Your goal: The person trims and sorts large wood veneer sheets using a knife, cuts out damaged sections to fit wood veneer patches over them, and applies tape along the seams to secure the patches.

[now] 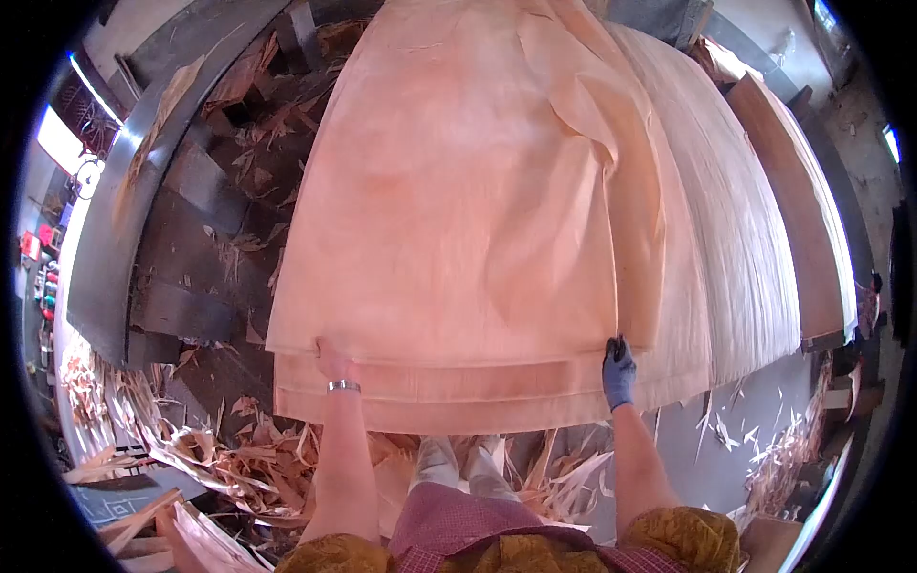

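A large, thin, pinkish wood veneer sheet lies over a stack of similar sheets, its near edge across the middle of the view. My left hand, bare with a metal band at the wrist, is closed on that edge at the left. Gloved in grey-blue with dark fingertips, my right hand pinches the same edge farther right. A raised fold runs down the sheet's right part to beside my right hand. Lower layers of the stack show below both hands.
Paler sheets lie to the right, beside a brown stack. At left stands a dark metal frame with scraps inside. Veneer shreds cover the floor around my legs. Part of a person shows at the far right.
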A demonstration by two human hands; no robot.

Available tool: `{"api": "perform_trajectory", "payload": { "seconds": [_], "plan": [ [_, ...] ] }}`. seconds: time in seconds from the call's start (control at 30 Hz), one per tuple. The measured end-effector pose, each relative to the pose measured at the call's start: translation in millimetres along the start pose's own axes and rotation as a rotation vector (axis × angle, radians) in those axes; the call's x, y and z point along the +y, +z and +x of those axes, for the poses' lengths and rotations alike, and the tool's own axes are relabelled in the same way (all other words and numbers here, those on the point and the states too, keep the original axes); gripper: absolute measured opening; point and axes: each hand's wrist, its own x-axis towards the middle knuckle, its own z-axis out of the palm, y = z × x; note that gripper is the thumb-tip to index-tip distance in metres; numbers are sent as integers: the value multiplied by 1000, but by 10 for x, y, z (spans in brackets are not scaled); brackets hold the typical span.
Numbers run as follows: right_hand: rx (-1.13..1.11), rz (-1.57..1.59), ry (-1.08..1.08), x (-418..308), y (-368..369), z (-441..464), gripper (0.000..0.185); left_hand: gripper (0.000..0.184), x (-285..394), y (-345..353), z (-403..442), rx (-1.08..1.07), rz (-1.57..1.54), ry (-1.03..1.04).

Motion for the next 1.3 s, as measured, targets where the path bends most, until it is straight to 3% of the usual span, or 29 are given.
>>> {"api": "perform_trajectory", "payload": {
  "seconds": [0.1, 0.23, 0.43, 0.77, 0.9, 1.03, 1.13, 1.3],
  "plan": [
    [-51, -75, 19, 191, -94, -433, 46, 37, -331, -650, 133, -132, -29, 10],
    [-119, -80, 108, 495, -161, -680, 45, 35, -115, -542, -629, 31, -69, -2],
    [-73, -149, 26, 462, -18, -349, 48, 28, -208, -382, -290, 141, -40, -112],
    [-211, -145, 188, 207, -221, -627, 43, 24, -228, -642, -288, 48, -90, -124],
    [-83, 24, -103, 576, 45, -732, 45, 24, -150, -706, -441, 89, -132, -170],
    [-155, 65, -45, 648, 279, -729, 46, 23, -5, -685, -689, 161, 97, -98],
    [-180, 99, -7, 536, 312, -791, 47, 19, -289, -968, -357, 241, 282, -22],
    [-242, 162, -10, 735, 473, -1018, 49, 11, -90, -965, -313, 292, 125, -30]
  ]
}}
